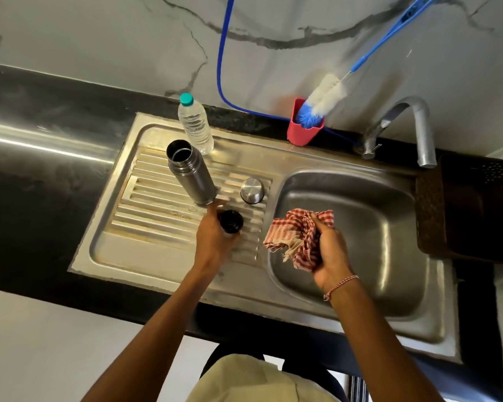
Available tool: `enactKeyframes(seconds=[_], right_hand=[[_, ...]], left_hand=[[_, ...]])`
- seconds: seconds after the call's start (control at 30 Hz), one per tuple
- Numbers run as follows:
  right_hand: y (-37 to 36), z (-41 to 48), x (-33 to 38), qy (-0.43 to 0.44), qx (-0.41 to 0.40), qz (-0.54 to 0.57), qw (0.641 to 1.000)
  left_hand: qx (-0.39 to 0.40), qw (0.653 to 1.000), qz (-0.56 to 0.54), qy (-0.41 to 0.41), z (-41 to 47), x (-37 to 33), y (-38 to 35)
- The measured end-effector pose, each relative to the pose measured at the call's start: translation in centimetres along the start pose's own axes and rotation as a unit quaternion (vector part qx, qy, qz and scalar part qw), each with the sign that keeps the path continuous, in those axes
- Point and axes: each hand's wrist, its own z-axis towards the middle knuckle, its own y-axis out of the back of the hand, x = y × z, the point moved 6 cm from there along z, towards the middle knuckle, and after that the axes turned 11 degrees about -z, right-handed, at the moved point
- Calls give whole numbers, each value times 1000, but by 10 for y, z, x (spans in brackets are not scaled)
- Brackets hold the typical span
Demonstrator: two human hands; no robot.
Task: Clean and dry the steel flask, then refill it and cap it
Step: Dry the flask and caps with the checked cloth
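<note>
We see the left hand curled round a small black stopper, holding it just above the ribbed drainboard. The steel flask stands upright and uncapped on that drainboard just beyond the left hand, its base close to the fingertips; we cannot tell if they touch. The steel cap sits ahead of the gap between the two hands, and a plastic water bottle stands farther out, behind the flask. The right hand grips a bunched red-checked cloth over the sink basin. Well beyond the right hand, a red holder on the bench carries a bottle brush, with the tap to its right.
</note>
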Motion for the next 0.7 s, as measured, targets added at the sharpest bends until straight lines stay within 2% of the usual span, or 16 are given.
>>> enactKeyframes(seconds=[0.2,0.4,0.5,0.7], right_hand=[[10,9,-7,-10,-36,9,999],[12,10,-7,-17,-38,24,999],[13,11,-6,-16,-40,20,999],[17,10,-1,-14,-32,29,999]], left_hand=[[23,995,88,-34,21,7,-19],[38,990,133,-40,30,16,-23],[42,984,156,-77,26,9,-23],[35,982,126,-138,27,-34,-27]])
